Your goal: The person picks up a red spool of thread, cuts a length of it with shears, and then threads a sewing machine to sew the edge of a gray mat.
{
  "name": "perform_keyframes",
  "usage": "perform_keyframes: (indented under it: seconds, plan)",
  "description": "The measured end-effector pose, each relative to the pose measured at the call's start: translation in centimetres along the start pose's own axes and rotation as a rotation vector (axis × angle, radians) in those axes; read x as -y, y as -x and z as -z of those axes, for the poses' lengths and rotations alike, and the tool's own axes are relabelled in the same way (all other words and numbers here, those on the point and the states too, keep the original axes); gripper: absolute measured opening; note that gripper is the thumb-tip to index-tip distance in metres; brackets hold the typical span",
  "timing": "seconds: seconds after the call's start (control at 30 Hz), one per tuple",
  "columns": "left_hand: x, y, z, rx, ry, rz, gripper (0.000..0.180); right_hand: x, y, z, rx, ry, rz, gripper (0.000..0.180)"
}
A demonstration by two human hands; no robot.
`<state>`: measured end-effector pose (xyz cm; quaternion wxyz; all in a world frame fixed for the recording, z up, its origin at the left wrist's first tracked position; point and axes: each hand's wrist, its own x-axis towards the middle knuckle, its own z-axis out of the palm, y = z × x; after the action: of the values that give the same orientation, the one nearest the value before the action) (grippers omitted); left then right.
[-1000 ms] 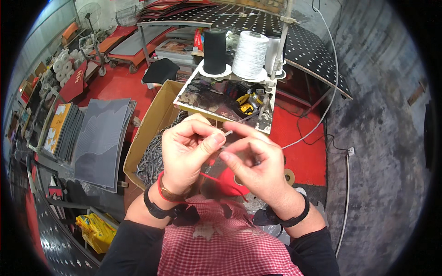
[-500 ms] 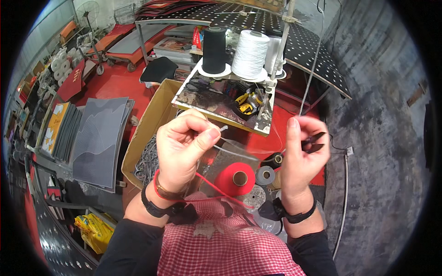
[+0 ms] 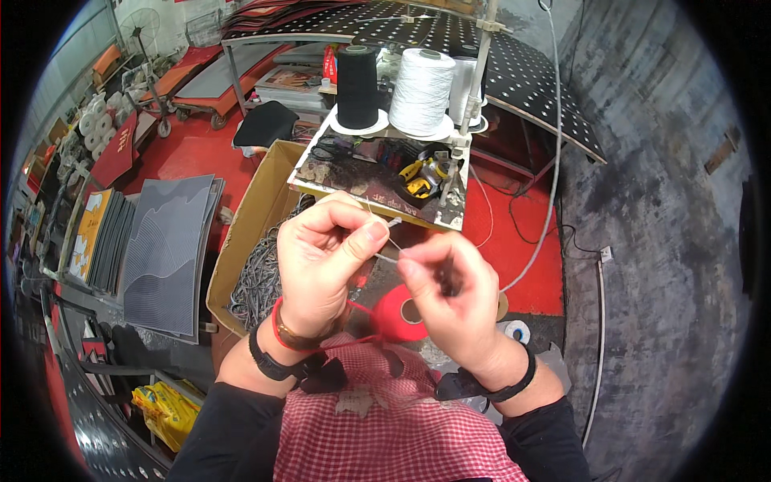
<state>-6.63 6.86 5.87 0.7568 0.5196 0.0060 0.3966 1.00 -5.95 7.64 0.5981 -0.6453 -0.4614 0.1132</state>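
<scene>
My left hand (image 3: 317, 253) pinches a light grey cord between thumb and forefinger, and a short, thick cord end (image 3: 393, 222) pokes out past the thumb. Thumb and forefinger of my right hand (image 3: 458, 301) are closed near it, at a thin thread (image 3: 395, 243) that runs to the left fingertips. Something dark sits in the right palm, mostly hidden by curled fingers. From behind the right hand a long grey cord (image 3: 554, 136) curves out and up. Below the hands stands a cone of red thread (image 3: 389, 313), partly covered by the right hand.
A small worktable (image 3: 321, 173) ahead carries a black thread cone (image 3: 356, 88), a white thread cone (image 3: 422, 92) and yellow-handled tools (image 3: 418, 181). A cardboard box (image 3: 221, 273) of grey cord stands left. Grey patterned panels (image 3: 169, 249) lean farther left; a dark wall (image 3: 658, 265) rises right.
My right hand has moved left and down, from apart to close beside the left fingertips. The dark blades that stuck out of it are tucked into the palm. My left hand keeps its pinch.
</scene>
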Motion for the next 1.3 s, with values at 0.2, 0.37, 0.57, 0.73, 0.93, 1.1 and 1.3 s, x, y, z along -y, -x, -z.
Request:
perform_keyframes:
  seconds: [0.2, 0.37, 0.57, 0.73, 0.93, 1.1, 1.3]
  plan:
    - [0.2, 0.0, 0.0, 0.008, 0.036, 0.039, 0.003, -1.0, -0.3, 0.7, -0.006, 0.687, 0.639, 0.033]
    - [-0.5, -0.6, 0.5, 0.070, -0.186, 0.140, 0.005, 0.6, -0.4, 1.9, 0.117, 0.814, 0.706, 0.030]
    - [-1.3, -2.0, 1.6, 0.768, -0.609, 0.247, 0.009, 0.9, -2.2, 3.3, 0.265, 0.517, 0.554, 0.021]
    - [-0.7, -0.7, 1.5, 0.508, -0.464, 0.072, 0.007, 0.5, -2.0, 4.0, 0.259, 0.279, 0.184, 0.022]
    - [0.6, 0.5, 0.8, 0.216, -0.520, -0.337, 0.008, 1.0, -2.3, 3.5, 0.200, 0.286, 0.164, 0.021]
    - [0.8, 0.8, 0.5, 0.179, -0.373, -0.177, 0.005, 1.2, -1.6, 2.2, -0.038, 0.477, 0.503, 0.019]
    - [2.0, 1.1, 0.2, 0.146, 0.444, 0.262, 0.006, -0.9, -0.4, 1.5, -0.052, 0.626, 0.778, 0.028]
